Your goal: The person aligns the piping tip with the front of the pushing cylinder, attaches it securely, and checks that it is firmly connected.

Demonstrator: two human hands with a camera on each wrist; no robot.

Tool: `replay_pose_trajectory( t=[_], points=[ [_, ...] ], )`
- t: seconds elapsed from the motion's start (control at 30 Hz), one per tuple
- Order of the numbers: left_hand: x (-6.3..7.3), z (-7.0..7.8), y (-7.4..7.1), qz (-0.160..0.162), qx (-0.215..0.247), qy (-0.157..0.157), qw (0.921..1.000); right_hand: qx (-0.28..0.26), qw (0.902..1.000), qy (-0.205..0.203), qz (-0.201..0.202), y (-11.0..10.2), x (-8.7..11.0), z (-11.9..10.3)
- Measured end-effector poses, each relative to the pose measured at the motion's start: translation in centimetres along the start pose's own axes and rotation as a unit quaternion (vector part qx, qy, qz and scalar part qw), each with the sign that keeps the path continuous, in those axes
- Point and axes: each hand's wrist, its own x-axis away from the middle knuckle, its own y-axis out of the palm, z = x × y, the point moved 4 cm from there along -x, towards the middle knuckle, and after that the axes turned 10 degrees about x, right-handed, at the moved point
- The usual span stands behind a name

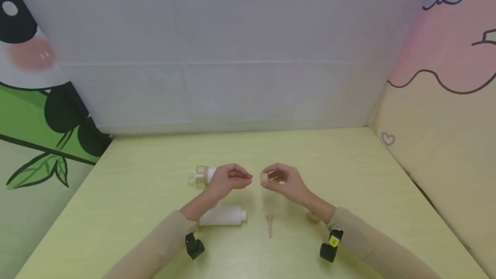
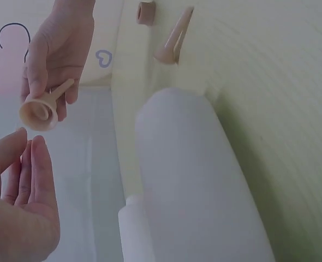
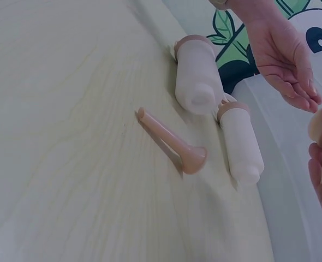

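My right hand point(image 1: 284, 181) pinches a beige funnel-like piece point(image 2: 39, 113) with a round hollow cup and a thin stem, held above the table. Facing it, my left hand point(image 1: 230, 178) has its fingers extended and the thumb near them, with nothing visible between. A small gap separates its fingertips from the cup in the head view. Below the hands, a similar flared beige piece point(image 1: 269, 225) lies on the table. One white bottle point(image 1: 222, 215) lies on its side by the left forearm. Behind the left hand lies another white bottle point(image 1: 211, 174), partly hidden.
A small beige ring-like part point(image 1: 313, 217) sits partly hidden beneath the right forearm. The far bottle has a beige collar and a pale looped fitting point(image 1: 192, 176). A pale wood-grain table point(image 1: 155, 154) meets a white cloth backdrop point(image 1: 240, 55), with painted walls at both sides.
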Motion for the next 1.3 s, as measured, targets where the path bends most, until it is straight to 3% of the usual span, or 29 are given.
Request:
replay_pose_trajectory(
  t=[0.27,0.53,0.73,0.87,1.0,1.3],
  points=[
    [0.2,1.2,-3.2,0.006,-0.047,0.006,0.9989,0.006,0.9998,0.018,0.004,-0.5,0.1,-0.1],
    [0.2,1.1,-6.8,0.021,-0.123,0.021,0.9920,0.008,0.9997,0.022,0.002,-0.7,0.3,-0.1],
    [0.0,1.5,-9.6,0.029,-0.239,0.046,0.9696,0.009,0.9997,0.021,0.001,-0.8,0.3,0.0],
    [-0.3,1.3,-11.3,0.005,-0.308,0.037,0.9506,0.009,0.9998,0.020,0.000,-0.8,0.4,0.1],
    [-0.5,0.8,-12.1,-0.024,-0.337,0.023,0.9409,0.012,0.9997,0.019,-0.002,-0.7,0.4,0.2],
    [-1.4,-0.6,-11.8,-0.045,-0.348,-0.001,0.9362,0.013,0.9997,0.021,-0.002,-0.5,0.4,0.3]
  ],
)
